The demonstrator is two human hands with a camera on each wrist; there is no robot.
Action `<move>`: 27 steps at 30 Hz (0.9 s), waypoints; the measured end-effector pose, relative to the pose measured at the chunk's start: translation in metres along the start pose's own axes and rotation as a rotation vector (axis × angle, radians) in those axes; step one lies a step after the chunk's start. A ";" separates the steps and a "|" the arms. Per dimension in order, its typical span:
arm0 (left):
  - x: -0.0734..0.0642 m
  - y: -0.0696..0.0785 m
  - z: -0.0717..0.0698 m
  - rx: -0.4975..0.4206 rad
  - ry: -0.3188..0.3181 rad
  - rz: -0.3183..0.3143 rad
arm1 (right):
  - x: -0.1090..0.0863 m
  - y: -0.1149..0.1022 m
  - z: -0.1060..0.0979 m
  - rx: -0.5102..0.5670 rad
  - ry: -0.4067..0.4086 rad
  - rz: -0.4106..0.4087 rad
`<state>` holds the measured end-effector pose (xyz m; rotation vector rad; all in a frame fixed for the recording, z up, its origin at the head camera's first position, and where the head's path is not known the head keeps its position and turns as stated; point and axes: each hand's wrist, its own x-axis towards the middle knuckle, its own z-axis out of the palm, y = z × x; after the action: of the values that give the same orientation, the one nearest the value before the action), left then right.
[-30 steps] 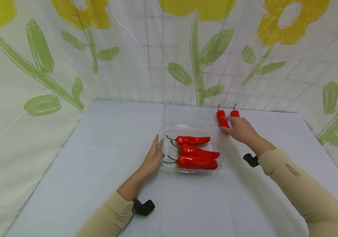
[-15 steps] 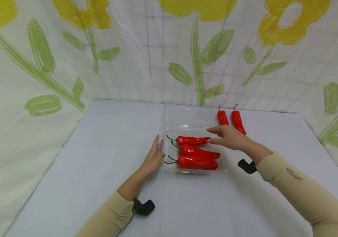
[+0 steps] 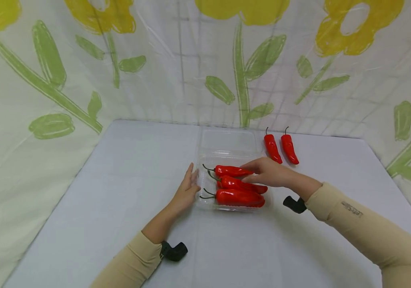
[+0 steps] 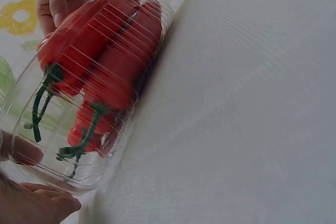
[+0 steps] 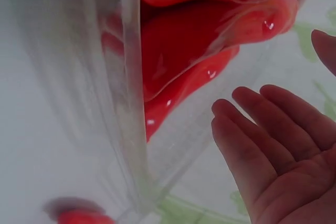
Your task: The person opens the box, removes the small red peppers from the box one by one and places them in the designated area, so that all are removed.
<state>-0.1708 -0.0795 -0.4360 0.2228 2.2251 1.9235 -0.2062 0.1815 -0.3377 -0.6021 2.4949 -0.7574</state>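
Note:
Several red chili peppers (image 3: pixel 239 197) with dark stems lie in a clear plastic container (image 3: pixel 209 205), its lid (image 3: pixel 227 140) folded back. My left hand (image 3: pixel 185 192) rests against the container's left side, fingers fairly straight; in the left wrist view its thumb and fingers meet the clear wall at the stem end. My right hand (image 3: pixel 272 172) is over the container's right part, fingertips at the tips of the upper peppers. In the right wrist view the right hand (image 5: pixel 283 140) shows an open palm and extended fingers, with a gap to the peppers (image 5: pixel 184 35).
Two more red peppers, a left one (image 3: pixel 272 148) and a right one (image 3: pixel 290 149), lie on the white-covered table (image 3: pixel 137 180) at the back right. A flower-painted curtain (image 3: pixel 155 60) hangs right behind the table's far edge.
My right hand has moved left and forward from beside the two back peppers to over the container. Those two peppers lie uncovered now. The left hand has stayed at the container's side.

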 end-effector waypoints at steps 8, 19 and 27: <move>0.000 0.000 -0.001 -0.004 0.000 0.002 | 0.010 -0.004 0.005 -0.030 -0.059 -0.012; 0.000 0.001 0.000 -0.005 0.004 -0.004 | 0.020 -0.008 0.013 -0.042 -0.110 -0.023; 0.000 0.002 0.000 0.007 0.011 -0.013 | 0.025 -0.006 0.013 -0.047 -0.140 -0.025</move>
<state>-0.1706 -0.0797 -0.4341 0.1988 2.2349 1.9159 -0.2174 0.1588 -0.3518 -0.6800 2.3869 -0.6443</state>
